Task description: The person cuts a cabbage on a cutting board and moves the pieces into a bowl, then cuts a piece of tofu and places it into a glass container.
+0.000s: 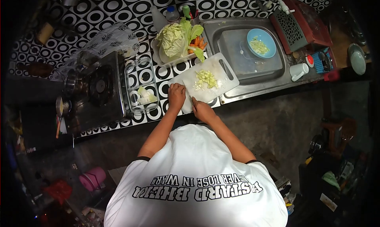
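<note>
A white cutting board (213, 93) lies aslant at the counter's front edge, partly over the sink's rim. Chopped pale-green cabbage (206, 80) is heaped on its middle. My left hand (177, 95) rests at the board's left end, fingers curled and pressed down; what they hold, if anything, is too small to tell. Just right of it, my right hand (203, 110) is wrapped round the handle of a knife (189, 95), whose blade points up the board beside my left fingers. Behind the board, a tray (177, 61) holds a cabbage head (172, 40) and carrots (199, 43).
A clear divided container (128, 86) with cut cabbage pieces stands left, beside the stove (101, 90). Right, a blue bowl (270, 37) of chopped greens sits on a lid over the sink (216, 27). A white mug (299, 71) and red rack (314, 33) stand farther right.
</note>
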Available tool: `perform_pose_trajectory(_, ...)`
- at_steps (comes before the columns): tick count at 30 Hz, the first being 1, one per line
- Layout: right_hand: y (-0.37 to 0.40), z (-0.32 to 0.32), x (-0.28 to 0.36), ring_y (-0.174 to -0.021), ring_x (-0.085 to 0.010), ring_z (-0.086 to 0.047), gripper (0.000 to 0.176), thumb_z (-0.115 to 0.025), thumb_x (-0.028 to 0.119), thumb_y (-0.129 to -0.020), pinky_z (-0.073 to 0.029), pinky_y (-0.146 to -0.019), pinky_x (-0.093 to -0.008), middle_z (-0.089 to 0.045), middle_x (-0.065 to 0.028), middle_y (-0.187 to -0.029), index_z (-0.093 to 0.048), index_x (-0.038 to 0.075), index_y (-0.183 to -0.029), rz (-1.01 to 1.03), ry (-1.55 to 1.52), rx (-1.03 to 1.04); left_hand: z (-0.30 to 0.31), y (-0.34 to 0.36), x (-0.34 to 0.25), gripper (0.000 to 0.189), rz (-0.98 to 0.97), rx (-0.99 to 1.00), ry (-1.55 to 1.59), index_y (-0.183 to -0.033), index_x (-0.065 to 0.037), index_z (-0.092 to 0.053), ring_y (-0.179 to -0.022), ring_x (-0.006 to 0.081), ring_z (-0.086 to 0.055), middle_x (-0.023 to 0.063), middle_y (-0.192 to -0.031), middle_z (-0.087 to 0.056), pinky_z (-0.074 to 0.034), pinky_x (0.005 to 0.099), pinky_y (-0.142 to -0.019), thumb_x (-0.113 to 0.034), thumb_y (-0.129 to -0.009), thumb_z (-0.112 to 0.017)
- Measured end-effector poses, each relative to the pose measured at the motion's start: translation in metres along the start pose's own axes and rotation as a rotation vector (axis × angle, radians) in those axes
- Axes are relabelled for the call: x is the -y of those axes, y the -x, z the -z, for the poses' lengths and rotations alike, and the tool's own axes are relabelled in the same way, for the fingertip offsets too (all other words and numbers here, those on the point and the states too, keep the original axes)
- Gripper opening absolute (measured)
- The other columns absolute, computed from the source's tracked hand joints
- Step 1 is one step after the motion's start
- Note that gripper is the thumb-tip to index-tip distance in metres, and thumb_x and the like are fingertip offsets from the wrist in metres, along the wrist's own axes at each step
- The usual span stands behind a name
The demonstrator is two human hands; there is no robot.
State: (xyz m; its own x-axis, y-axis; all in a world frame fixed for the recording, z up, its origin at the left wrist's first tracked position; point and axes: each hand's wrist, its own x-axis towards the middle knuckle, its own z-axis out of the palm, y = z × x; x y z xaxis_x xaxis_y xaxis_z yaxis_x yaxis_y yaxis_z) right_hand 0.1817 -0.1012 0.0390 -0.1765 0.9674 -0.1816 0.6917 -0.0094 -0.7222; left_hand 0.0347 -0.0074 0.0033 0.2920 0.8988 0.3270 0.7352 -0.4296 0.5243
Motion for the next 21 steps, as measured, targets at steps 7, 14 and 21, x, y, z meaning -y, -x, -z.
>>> perform_pose_trajectory(7,-0.001,-0.005,-0.009,-0.077,-0.0396,-0.065,0.052,-0.051,0.005,-0.086,-0.052,-0.072,-0.045,-0.065,-0.0263,-0.084,-0.042,-0.013,-0.133,0.052,0.126,0.03,-0.002,0.002,-0.003,0.007,-0.002,-0.027,-0.023,-0.081,-0.006,-0.068,-0.089,0.0283,-0.057,0.0067,-0.086,-0.062,-0.045,0.0416,-0.078,-0.004,-0.074,-0.069)
perform_pose_trajectory(14,0.001,-0.017,-0.005,-0.077,-0.0358,-0.067,0.059,-0.048,0.0,-0.081,-0.055,-0.069,-0.0409,-0.065,-0.0243,-0.088,-0.038,-0.014,-0.137,0.032,0.293,0.028,-0.001,0.001,0.002,0.007,-0.025,-0.006,-0.013,-0.081,-0.005,-0.068,-0.089,0.0282,-0.057,0.0072,-0.085,-0.062,-0.045,0.0416,-0.079,-0.005,-0.074,-0.069)
perform_pose_trajectory(21,0.002,-0.014,0.003,-0.077,-0.0396,-0.066,0.064,-0.047,-0.001,-0.079,-0.053,-0.072,-0.0438,-0.065,-0.0263,-0.087,-0.034,-0.013,-0.14,-0.061,0.261,0.016,-0.002,0.0,0.006,0.006,-0.049,0.021,0.015,-0.08,-0.006,-0.067,-0.087,0.0283,-0.056,0.0072,-0.084,-0.061,-0.045,0.0412,-0.077,-0.005,-0.074,-0.069)
